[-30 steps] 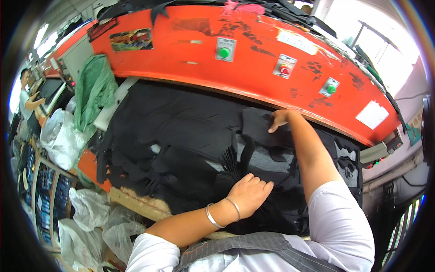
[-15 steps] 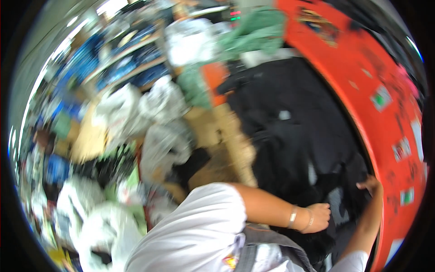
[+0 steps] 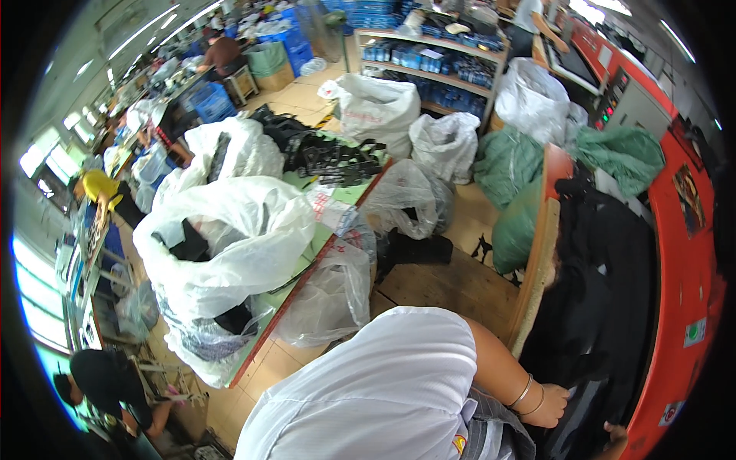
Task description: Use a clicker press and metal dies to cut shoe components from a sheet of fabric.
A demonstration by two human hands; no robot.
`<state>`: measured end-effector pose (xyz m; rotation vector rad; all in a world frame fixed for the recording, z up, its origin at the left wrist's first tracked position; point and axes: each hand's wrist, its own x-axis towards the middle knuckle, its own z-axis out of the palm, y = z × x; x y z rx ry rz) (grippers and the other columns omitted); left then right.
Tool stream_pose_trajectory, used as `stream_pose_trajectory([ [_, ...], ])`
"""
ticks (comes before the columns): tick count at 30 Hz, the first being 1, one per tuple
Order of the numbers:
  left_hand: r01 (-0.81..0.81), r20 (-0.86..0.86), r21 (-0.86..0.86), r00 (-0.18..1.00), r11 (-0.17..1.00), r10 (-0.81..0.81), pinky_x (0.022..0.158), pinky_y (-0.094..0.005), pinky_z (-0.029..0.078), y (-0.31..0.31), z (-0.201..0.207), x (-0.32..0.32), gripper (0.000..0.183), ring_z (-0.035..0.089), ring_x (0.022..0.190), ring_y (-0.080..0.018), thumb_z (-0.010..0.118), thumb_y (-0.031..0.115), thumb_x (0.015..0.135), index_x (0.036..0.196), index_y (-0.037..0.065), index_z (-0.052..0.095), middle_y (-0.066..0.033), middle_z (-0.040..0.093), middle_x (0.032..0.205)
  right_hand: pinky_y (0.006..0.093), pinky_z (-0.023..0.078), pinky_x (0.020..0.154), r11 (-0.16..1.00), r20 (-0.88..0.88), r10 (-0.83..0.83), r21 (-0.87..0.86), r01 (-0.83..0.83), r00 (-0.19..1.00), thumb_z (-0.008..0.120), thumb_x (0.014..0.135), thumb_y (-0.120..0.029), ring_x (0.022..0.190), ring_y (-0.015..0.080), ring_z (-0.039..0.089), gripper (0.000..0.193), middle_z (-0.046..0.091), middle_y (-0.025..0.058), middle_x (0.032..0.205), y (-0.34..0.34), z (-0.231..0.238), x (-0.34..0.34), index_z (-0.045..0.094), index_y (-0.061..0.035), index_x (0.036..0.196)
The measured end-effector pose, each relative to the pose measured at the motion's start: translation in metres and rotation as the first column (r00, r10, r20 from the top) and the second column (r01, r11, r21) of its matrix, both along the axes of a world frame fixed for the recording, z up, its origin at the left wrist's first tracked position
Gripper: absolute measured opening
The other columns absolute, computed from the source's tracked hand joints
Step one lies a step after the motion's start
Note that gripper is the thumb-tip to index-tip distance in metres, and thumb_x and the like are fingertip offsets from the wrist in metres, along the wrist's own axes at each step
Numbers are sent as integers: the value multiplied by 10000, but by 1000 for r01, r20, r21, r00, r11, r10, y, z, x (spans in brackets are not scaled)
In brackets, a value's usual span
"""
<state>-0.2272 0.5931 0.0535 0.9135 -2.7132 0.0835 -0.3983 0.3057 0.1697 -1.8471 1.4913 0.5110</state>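
My left hand, with bracelets at the wrist, is closed at the edge of black fabric. The fabric lies spread in a long bed between a wooden side board and a red machine. By the left fingertips lies a smooth dark grey strip. At the lower right, my right hand is against the fabric near the red side. Only its thumb side shows; the other fingers are hidden.
The wooden board edges the bed on the left, and the red machine side on the right. A green table bears large white plastic bags and black pieces. Green sacks stand ahead. Several co-workers sit or stand further off.
The view has swung left, so more of the room and the bagged table show. Both hands remain at the black fabric, lower in the picture; the right is now mostly cut off.
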Motion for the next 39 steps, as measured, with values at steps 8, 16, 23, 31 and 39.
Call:
stream_pose_trajectory([
  [8, -100, -42, -145, 995, 984, 95, 867, -361, 399, 31, 2, 20, 151, 604, 941, -194, 600, 229, 771, 862, 141, 683, 3, 664, 921, 488, 429, 957, 952, -101, 258, -143, -271, 961, 598, 803, -97, 1124, 309, 596, 409, 643, 135, 1183, -35, -46, -1, 560, -39, 1206],
  [16, -167, -129, -127, 980, 978, 151, 858, -354, 401, 34, -24, 18, 122, 578, 904, -231, 602, 210, 717, 791, 119, 636, -33, 624, 846, 468, 448, 937, 867, -149, 328, -344, -359, 933, 581, 804, -99, 1107, 298, 607, 352, 650, 137, 1164, -55, -72, -30, 592, -41, 1150],
  [23, -233, -182, -204, 963, 951, 196, 851, -353, 396, 41, -36, 9, 102, 558, 859, -223, 589, 206, 729, 757, 108, 592, -32, 590, 806, 450, 465, 919, 794, -220, 306, -477, -376, 926, 566, 805, -101, 1092, 289, 617, 308, 657, 139, 1147, -59, -108, -76, 621, -43, 1102],
  [31, -224, -151, -181, 969, 958, 198, 852, -344, 387, 40, -28, 10, 91, 552, 843, -207, 577, 201, 746, 765, 113, 589, -22, 584, 796, 429, 485, 899, 689, -386, 316, -535, -489, 867, 549, 806, -104, 1076, 278, 629, 269, 665, 141, 1128, -63, -158, -106, 653, -45, 1046],
  [39, -207, -163, -160, 970, 965, 181, 859, -336, 389, 41, -27, 6, 75, 549, 858, -203, 573, 180, 751, 781, 114, 592, -17, 574, 801, 409, 505, 878, 576, -528, 235, -600, -554, 816, 532, 807, -106, 1059, 267, 640, 247, 672, 143, 1109, -71, -186, -138, 686, -47, 991],
])
